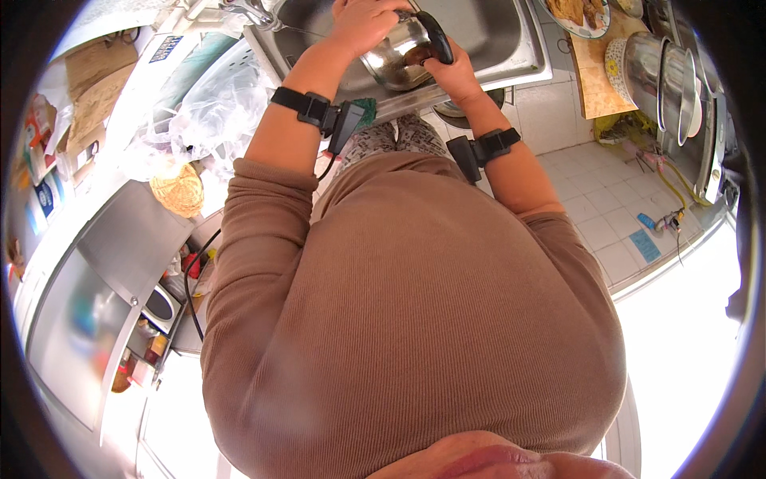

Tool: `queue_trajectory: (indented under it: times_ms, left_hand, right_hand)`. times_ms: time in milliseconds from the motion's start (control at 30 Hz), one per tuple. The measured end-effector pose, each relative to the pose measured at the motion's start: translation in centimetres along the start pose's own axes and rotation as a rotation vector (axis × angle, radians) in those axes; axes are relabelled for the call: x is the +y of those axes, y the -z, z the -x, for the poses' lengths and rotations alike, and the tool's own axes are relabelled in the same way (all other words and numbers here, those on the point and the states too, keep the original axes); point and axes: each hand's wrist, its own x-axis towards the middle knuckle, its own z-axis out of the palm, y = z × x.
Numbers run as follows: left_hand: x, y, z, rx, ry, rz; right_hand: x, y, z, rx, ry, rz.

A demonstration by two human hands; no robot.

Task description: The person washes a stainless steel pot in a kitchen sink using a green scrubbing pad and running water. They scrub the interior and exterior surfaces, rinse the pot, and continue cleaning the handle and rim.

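A shiny stainless steel kettle (392, 57) with a curved black handle (437, 37) is tilted over the near side of a steel sink (491, 27). My right hand (456, 75) grips it at the lower end of the handle, thumb against the metal. On the kettle's upper left, my left hand (365, 27) rests with its fingers reaching over the top. Part of that hand is cut off by the upper picture edge. A chrome faucet (254, 13) stands left of the sink. By the sink's front rim is a green scouring pad (366, 109).
Clear plastic bags (218, 114) and a wicker basket (178, 188) are on the left. At right, a wooden board (604, 90) bears a plate of food (580, 18) and stacked metal bowls (649, 78). A yellow hose (673, 182) runs near the tiled floor.
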Motion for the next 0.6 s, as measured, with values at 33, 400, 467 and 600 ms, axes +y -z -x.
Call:
queue_trajectory:
  times_ms: [33,400,467,600]
  left_hand:
    - [-0.6,0.5,0.6,-0.018,0.050,0.021]
    - [5.9,1.9,6.6,0.205,0.024,-0.059]
    - [3.3,2.6,3.6,0.091,0.185,0.104]
    - [1.7,1.7,2.6,0.009,0.309,0.029]
  right_hand:
    - [0.0,0.0,0.0,0.007,-0.016,0.009]
    - [0.0,0.1,0.2,-0.052,-0.010,-0.192]
    - [-0.1,-0.2,0.1,-0.039,-0.016,-0.158]
    - [-0.4,-0.3,0.4,-0.011,-0.062,-0.125]
